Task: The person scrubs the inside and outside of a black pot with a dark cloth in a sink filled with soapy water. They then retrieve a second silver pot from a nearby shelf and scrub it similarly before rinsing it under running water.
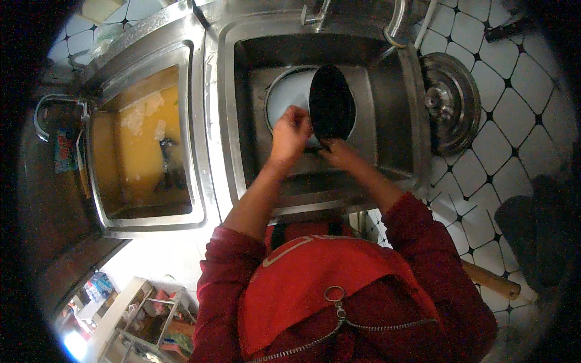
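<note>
A round, dark-faced piece of cookware (332, 102) stands tilted over a round basin with a pale inside (288, 93), at the bottom of the steel sink (392, 104). My right hand (338, 152) grips the lower edge of the dark piece. Its fingertips are partly in shadow. My left hand (294, 127) is curled at the left side of the dark piece, over the pale inside of the basin; whether it holds anything cannot be told.
Yellowish, cloudy water (143, 136) lies in the left sink, with pale scraps and a dark object in it. A metal faucet (317, 18) rises behind the right sink. A round metal lid (451, 104) leans at the right sink's outer rim. White tiles (508, 118) lie beyond.
</note>
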{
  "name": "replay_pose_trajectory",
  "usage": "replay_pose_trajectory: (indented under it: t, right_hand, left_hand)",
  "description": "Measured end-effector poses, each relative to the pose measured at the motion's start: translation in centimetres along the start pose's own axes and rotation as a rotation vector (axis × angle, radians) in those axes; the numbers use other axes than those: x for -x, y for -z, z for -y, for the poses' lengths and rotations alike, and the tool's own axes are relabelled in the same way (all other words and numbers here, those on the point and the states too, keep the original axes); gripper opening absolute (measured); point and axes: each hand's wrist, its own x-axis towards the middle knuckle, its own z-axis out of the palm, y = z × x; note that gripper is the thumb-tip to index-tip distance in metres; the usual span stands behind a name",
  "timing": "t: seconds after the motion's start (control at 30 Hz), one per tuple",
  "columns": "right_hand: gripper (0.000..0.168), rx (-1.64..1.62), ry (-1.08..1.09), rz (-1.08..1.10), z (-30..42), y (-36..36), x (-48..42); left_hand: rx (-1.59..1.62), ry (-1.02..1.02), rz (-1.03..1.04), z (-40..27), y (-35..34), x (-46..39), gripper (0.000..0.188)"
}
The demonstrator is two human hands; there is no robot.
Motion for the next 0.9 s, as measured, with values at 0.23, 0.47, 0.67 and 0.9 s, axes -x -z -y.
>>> replay_pose_trajectory:
  t: [0.23,0.47,0.67,0.9]
  right_hand:
    - [0.035,0.027,-0.069,0.03,6.1,3.5,-1.6]
    - [0.044,-0.585,-0.347,-0.232,7.5,7.3,-3.1]
    - [0.042,-1.361,-0.514,-0.435,8.0,8.0,-3.5]
    - [0.043,-1.764,-0.338,-0.488,6.0,7.6,-1.8]
  left_hand:
    - [0.111,0.069,0.106,-0.6,2.7,1.4,0.014]
    - [0.272,0.251,0.106,1.7,6.4,7.5,0.013]
    - [0.27,0.238,0.088,0.5,8.9,11.2,0.014]
    - [0.366,0.241,0.029,-0.1,10.1,13.0,0.013]
